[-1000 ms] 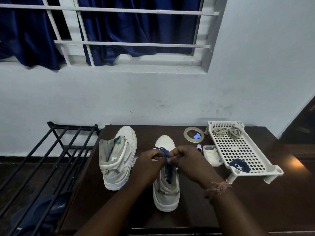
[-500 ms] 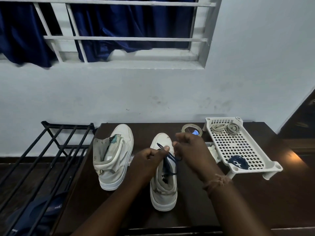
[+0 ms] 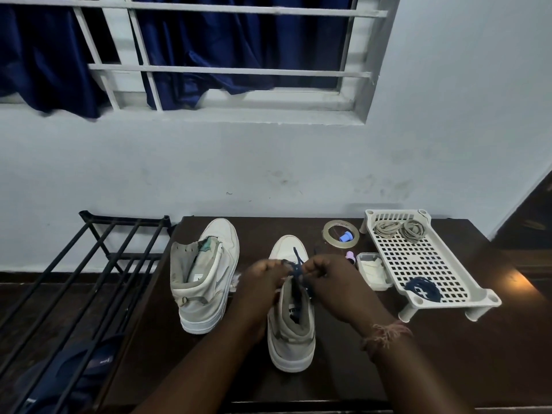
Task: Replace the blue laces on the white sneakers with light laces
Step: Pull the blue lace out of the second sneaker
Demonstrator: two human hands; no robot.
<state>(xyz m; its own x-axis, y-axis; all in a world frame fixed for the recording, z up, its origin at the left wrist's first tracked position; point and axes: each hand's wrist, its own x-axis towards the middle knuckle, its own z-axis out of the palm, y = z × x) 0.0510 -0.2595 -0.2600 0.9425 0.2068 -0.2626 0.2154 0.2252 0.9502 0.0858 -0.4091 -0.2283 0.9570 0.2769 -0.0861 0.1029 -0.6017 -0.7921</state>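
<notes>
Two white sneakers stand on the dark table (image 3: pixel 448 354), toes pointing at the wall. The left sneaker (image 3: pixel 206 276) has no lace. The right sneaker (image 3: pixel 291 324) still carries a blue lace (image 3: pixel 296 271) over its tongue. My left hand (image 3: pixel 263 279) and my right hand (image 3: pixel 328 276) meet above that shoe, each pinching the blue lace with curled fingers. Two bundles of light laces (image 3: pixel 400 228) lie at the far end of a white perforated tray (image 3: pixel 418 264). A coiled blue lace (image 3: pixel 422 288) lies at the tray's near end.
A tape roll (image 3: pixel 340 231) with a small blue cap inside sits beyond the right sneaker. A small white box (image 3: pixel 373 268) and a pink cap sit beside the tray. A black metal rack (image 3: pixel 89 279) stands left of the table. The wall is close behind.
My right hand has come back down and left to meet my left hand over the right sneaker. The lace is bunched between my fingers.
</notes>
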